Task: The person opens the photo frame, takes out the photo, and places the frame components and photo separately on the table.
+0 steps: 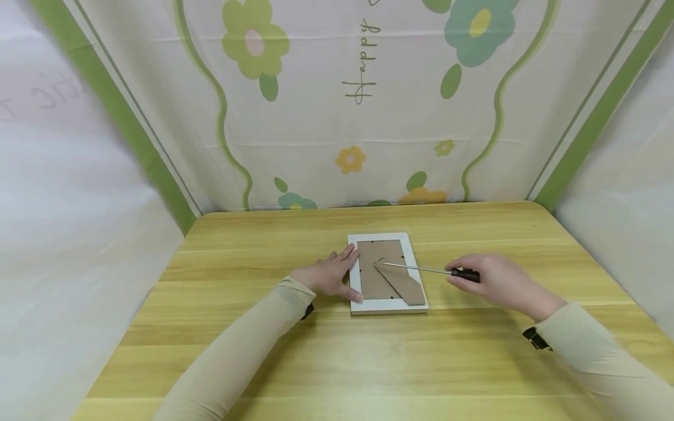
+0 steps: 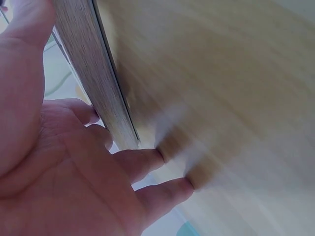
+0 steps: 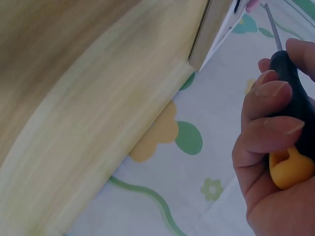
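A white picture frame (image 1: pixel 388 306) lies face down on the table, showing its brown backing board (image 1: pixel 372 282). Small dark tabs sit along the board's edges, and a brown stand leg (image 1: pixel 406 286) slants across it. My left hand (image 1: pixel 329 276) rests at the frame's left side, thumb on the lower left corner and fingers spread. In the left wrist view, two fingertips touch the table beside the frame's edge (image 2: pixel 96 64). My right hand (image 1: pixel 504 282) grips a screwdriver (image 3: pixel 291 91) with a black handle and yellow end. Its shaft reaches left over the frame, tip near the stand leg's top.
The wooden table (image 1: pixel 368 362) extends around the frame on all sides. A flowered cloth (image 1: pixel 310 117) hangs behind its far edge, and pale sheets (image 1: pixel 68 245) hang at the left and right.
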Demonstrator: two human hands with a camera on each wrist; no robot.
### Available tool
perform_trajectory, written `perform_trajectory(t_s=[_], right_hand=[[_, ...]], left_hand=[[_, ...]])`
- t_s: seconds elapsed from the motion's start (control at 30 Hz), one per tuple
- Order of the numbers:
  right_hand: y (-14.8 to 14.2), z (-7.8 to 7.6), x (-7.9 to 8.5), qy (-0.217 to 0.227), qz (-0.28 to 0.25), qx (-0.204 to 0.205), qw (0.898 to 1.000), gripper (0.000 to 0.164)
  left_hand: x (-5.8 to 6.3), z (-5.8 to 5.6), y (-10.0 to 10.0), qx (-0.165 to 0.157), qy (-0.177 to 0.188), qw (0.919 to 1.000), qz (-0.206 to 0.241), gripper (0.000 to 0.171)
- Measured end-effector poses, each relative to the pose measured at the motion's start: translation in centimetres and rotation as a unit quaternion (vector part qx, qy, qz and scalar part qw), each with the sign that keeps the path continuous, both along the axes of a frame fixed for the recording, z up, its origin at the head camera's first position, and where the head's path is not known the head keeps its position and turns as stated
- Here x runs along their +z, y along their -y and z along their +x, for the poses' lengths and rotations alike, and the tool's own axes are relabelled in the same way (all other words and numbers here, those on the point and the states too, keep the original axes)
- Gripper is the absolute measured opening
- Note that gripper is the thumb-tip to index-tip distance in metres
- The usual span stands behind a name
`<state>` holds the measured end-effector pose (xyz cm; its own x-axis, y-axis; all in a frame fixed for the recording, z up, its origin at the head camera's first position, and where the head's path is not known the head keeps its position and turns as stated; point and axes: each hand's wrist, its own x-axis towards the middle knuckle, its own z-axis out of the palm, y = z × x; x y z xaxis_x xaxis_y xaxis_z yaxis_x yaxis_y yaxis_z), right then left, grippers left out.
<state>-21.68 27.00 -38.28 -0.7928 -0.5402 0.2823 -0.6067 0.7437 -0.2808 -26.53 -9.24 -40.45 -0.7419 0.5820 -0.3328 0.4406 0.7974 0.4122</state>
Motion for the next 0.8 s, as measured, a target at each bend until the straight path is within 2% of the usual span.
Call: perform_trajectory(t_s=[0.33, 0.8], right_hand=[[1.3, -0.2, -0.9, 0.015, 0.006, 0.01, 1.0, 0.022], [2.1, -1.1, -1.2, 0.017, 0.028, 0.012, 0.999, 0.024]], left_hand=[[0.4, 0.2, -0.1, 0.013, 0.007, 0.9999, -0.008, 0.113], [0.1, -0.1, -0.1, 0.011, 0.008, 0.9999, -0.009, 0.115]])
